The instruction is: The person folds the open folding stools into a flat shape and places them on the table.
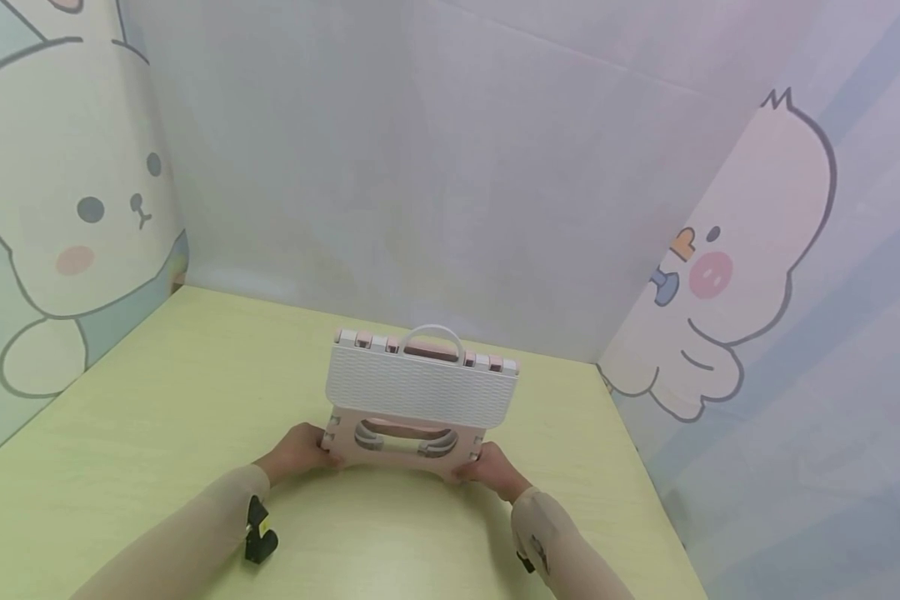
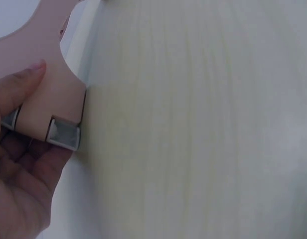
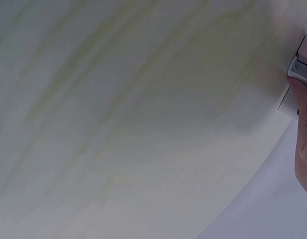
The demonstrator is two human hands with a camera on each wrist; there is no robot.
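Note:
A folding step stool (image 1: 422, 387) in white and pale pink stands on the table in the head view, its textured white top panel tilted toward me and a white loop handle (image 1: 434, 329) arched above. Below the panel, the pink leg frame has an oval cut-out. My left hand (image 1: 297, 451) grips the frame's lower left side; in the left wrist view its thumb presses the pink face, with the other fingers behind the edge. On the opposite side, my right hand (image 1: 499, 472) grips the lower right leg. The right wrist view catches only a corner of the stool (image 3: 306, 52) by that hand.
A light yellow-green table (image 1: 375, 542) lies under the stool. Pale curtains surround it, with a cartoon rabbit (image 1: 82, 167) on the left and a cartoon chick (image 1: 765, 217) on the right. A black strap mount (image 1: 258, 533) sits on my left sleeve.

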